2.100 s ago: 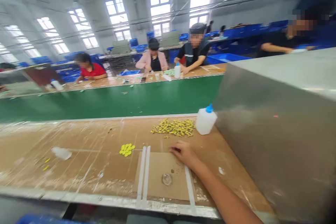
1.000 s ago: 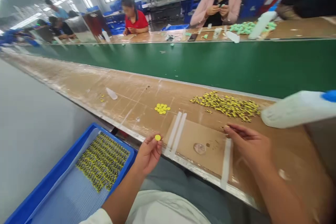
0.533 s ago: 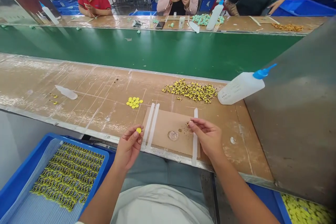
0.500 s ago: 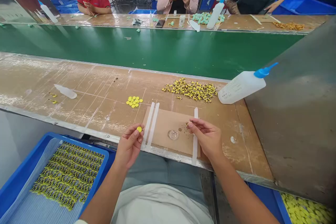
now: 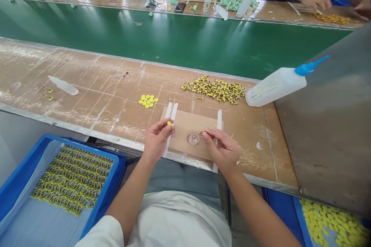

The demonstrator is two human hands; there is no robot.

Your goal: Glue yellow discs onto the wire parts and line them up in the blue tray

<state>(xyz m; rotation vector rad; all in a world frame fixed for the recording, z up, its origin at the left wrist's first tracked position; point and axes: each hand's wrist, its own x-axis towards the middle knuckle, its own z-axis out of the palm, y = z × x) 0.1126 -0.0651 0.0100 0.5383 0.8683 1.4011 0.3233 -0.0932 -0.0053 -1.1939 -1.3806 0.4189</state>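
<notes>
Our left grip clenches yellow disc. Our right grip seems to pinch tiny yellow piece, off to disc's right, above glass dish on card. Yellow heap beyond.

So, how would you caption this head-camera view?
Seated at a workbench, a left hand pinches a yellow disc while a right hand holds a tiny yellow piece above cardboard.

Left hand pinches 1 flat yellow disc (coin-like); right hand pinches 1 tiny yellow-black piece
</notes>
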